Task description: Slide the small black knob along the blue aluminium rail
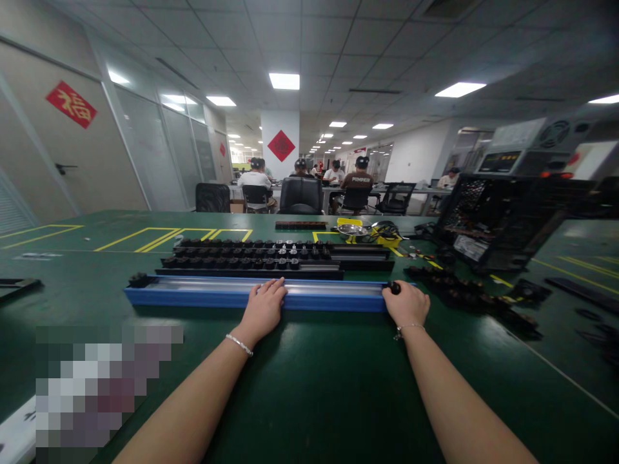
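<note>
A long blue rail (pixel 193 298) with a shiny metal channel lies across the green table in front of me. My left hand (pixel 264 305) grips its front wall near the middle, fingers reaching over the edge. At the right end, my right hand (pixel 407 303) pinches a small round black part (pixel 395 287) just over the channel; whether it touches the channel cannot be made out. A black part (pixel 138 280) sits at the rail's left end. Right behind it are black rails (pixel 251 274) carrying rows of similar round black parts.
A dark strip (pixel 300 225) lies farther back beside a metal bowl (pixel 353 230) and yellow trays (pixel 387 240). An open black computer case (pixel 488 219) and loose black parts (pixel 464 287) occupy the right. A pixelated object (pixel 106 386) is at lower left. People sit beyond the table.
</note>
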{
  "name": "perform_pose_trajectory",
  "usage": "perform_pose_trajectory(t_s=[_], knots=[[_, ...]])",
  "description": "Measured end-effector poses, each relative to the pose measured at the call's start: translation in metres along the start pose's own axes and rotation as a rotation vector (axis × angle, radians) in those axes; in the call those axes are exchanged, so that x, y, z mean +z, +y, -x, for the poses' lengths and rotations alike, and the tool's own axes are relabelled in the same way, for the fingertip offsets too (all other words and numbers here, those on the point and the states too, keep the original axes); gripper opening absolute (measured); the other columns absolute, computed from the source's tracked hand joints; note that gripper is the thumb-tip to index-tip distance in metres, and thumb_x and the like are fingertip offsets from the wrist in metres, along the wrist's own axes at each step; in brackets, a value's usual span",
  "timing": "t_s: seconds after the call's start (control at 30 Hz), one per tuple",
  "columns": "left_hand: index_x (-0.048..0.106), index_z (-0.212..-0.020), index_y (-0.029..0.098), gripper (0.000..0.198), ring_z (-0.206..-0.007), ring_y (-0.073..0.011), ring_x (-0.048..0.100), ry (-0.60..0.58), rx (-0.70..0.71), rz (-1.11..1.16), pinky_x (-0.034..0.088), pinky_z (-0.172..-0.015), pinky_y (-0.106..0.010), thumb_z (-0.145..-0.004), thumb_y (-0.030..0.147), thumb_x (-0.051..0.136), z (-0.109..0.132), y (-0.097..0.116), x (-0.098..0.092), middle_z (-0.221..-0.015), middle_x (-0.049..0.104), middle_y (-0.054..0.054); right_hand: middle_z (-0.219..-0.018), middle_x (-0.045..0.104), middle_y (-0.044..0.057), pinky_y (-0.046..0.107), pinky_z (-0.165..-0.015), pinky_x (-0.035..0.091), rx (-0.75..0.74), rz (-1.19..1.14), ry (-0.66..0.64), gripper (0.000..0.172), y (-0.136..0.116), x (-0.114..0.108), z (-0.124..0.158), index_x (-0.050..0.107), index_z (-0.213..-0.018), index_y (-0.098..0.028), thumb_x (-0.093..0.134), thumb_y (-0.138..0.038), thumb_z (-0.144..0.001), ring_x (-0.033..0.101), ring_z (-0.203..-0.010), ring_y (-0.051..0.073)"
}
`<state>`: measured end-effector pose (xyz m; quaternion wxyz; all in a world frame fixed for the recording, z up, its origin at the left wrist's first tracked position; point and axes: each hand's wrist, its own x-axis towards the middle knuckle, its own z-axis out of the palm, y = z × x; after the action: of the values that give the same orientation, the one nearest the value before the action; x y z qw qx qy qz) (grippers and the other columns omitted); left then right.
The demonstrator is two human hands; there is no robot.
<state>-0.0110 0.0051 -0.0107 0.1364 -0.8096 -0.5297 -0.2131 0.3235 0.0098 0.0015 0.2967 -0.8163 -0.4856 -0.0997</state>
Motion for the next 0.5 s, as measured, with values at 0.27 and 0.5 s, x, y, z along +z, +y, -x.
perform_pose_trajectory(t_s=[0.27,0.5], knots=[[0.056,-0.106,0.026,0.030,-0.121,-0.0232,0.043,0.004,0.003,-0.001,0.032,-0.096,-0.045,-0.081,0.016,0.041,0.0006,-0.0008,-0.0008,-0.134,0.048,-0.003,-0.102,0.062,0.008,0.044,-0.091,0.029,0.040,-0.007,0.005,0.033,0.0028,-0.0019,-0.0006,0.063,-0.095,-0.021,0.045,-0.035,-0.072,0.049,-0.098,0.025],[0.057,-0.106,0.026,0.031,-0.121,-0.0233,0.043,-0.006,-0.007,0.011,0.031,-0.097,-0.046,-0.081,0.017,0.041,0.0003,0.0000,-0.0022,-0.135,0.048,-0.004,-0.111,0.058,0.007,0.041,-0.089,0.033,0.076,-0.048,0.013,0.036,0.0069,-0.0030,-0.0016,0.063,-0.099,-0.022,0.044,-0.038,-0.072,0.047,-0.104,0.026]])
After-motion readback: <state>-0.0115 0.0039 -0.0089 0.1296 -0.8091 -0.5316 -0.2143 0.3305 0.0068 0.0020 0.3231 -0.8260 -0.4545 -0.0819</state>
